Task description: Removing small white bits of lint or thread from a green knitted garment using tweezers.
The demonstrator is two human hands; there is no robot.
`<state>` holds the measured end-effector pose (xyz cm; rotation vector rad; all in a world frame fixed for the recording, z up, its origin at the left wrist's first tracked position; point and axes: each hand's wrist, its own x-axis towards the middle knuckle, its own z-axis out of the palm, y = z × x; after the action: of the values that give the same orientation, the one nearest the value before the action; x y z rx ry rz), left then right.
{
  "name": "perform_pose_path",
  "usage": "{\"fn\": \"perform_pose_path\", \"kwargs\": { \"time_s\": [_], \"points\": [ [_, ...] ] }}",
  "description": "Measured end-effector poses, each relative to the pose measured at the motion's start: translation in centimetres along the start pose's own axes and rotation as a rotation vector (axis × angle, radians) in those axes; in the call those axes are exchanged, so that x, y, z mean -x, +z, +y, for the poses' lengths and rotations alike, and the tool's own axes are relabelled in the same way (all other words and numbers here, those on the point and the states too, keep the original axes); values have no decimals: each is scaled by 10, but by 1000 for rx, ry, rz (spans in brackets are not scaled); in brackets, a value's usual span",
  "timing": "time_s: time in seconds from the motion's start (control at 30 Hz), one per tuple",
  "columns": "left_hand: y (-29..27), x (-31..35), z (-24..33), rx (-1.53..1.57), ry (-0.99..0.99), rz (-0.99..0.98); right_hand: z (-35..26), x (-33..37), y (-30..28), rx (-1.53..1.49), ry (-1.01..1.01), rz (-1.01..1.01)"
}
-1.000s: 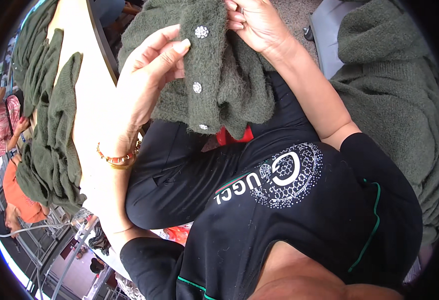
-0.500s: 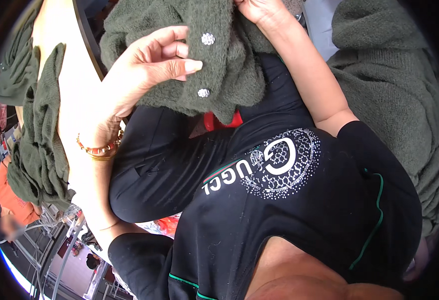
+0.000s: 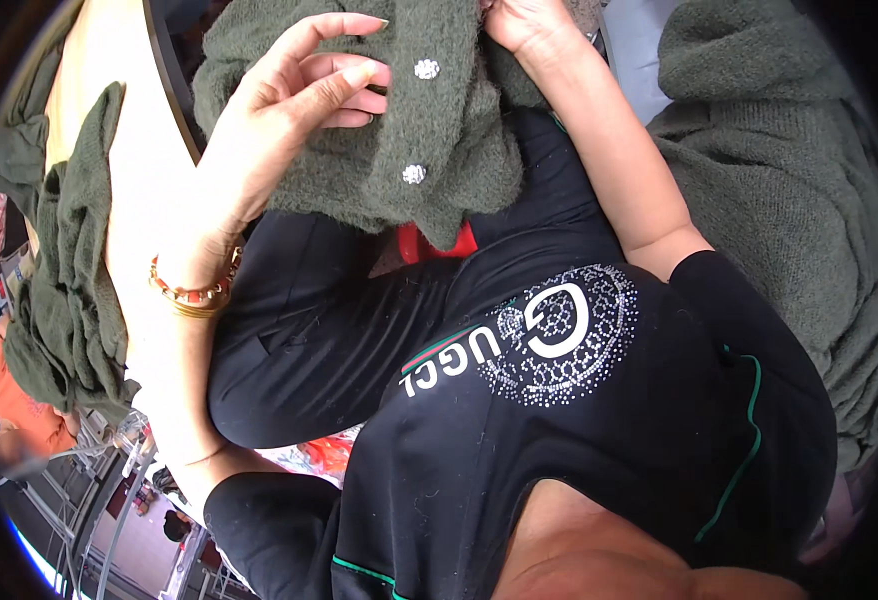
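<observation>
The fuzzy dark green knit garment (image 3: 359,185) was draped over the person's black-trousered lap (image 3: 309,300), up near the top of the view, with two sparkly buttons (image 3: 426,69) showing on its button band (image 3: 421,120). Left hand (image 3: 299,90) was right at the band's left edge, nothing visibly pinched — index finger stuck out clear of the thumb, the other fingers loosely curled. Right hand (image 3: 529,20) was on the band's other side, fingers mostly cut off, so I couldn't tell if they gripped anything. More green knits (image 3: 69,290) lay bunched on the pale table (image 3: 109,50) to the left — plus a big green heap (image 3: 769,200) on the right. Something red (image 3: 429,240) peeked out below the garment.
</observation>
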<state>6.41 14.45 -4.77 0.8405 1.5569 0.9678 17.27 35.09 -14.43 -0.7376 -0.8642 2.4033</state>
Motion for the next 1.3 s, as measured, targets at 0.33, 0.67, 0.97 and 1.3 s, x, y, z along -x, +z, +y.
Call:
{"fn": "perform_pose_path", "kwargs": {
  "time_s": [0.33,0.67,0.97,1.3],
  "points": [
    [16,-15,-14,-308,227,-36,8,-2,10,-215,-49,-168],
    [31,-30,-34,-104,179,25,-4,67,-44,269,109,-245],
    [30,-34,-44,-151,256,51,10,95,-36,542,172,-311],
    [25,-23,-11,-280,380,102,-7,83,-34,151,315,-563]
  ]
}}
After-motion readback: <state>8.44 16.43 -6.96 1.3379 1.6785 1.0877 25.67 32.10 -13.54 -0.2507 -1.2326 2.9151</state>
